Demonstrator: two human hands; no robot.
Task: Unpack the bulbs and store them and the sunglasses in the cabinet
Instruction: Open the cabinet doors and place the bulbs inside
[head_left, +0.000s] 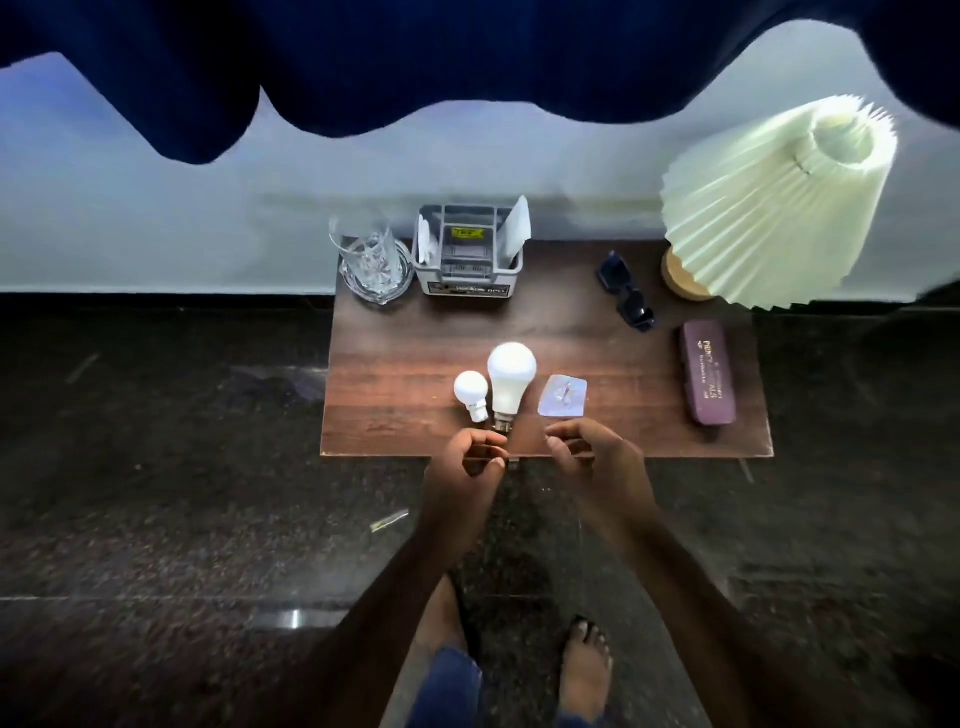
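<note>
On the wooden surface (597, 364), the small bulb (471, 394) lay left of the large bulb (510, 379), whose base sat just beyond the left hand (467, 467), its grip curled loosely, clamping nothing visible; the right hand (587, 460) likewise; sunglasses (626, 299) lay far right

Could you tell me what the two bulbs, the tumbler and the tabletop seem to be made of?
Large bulb and small bulb: matte white domes, probably frosted plastic; the large one's base looks metallic.
Tumbler: clear cut glass by its see-through, faceted walls.
Tabletop: dark brown with wood grain, either wood or laminate; the look leaves that open.
</note>
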